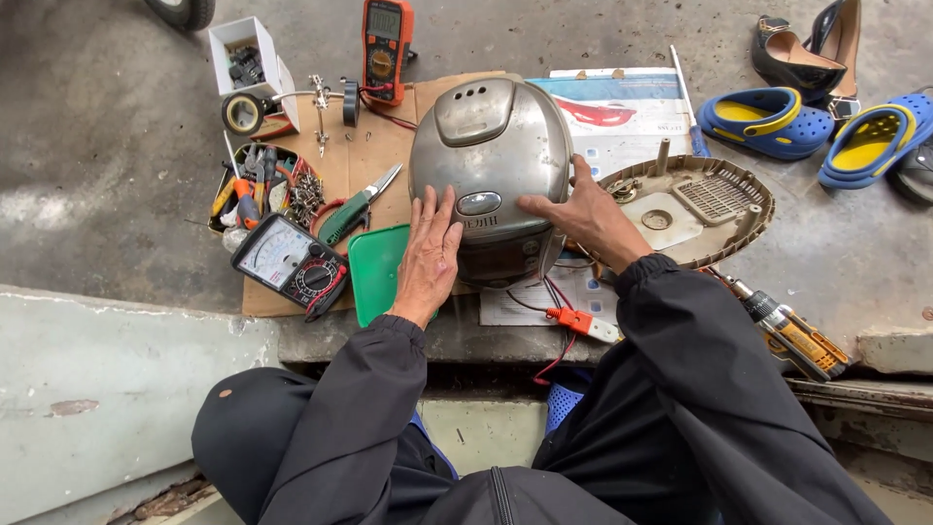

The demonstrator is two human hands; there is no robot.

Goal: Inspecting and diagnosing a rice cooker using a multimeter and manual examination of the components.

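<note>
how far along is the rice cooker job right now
Done: the cooker's beige base plate is already off and lies upturned to its right, with the cordless driver set down nearby.

In hand: the left hand and right hand both rest on the silver rice cooker, no tool held.

Left: both multimeters and the pliers lie untouched, and the plate is not yet refitted.

Head camera looks steeply down, close above the floor.

I see an orange meter (387, 49) with a grey screen up top. A black meter (292, 262) with a white dial lies left. A white box (248, 60) stands far left.
</note>
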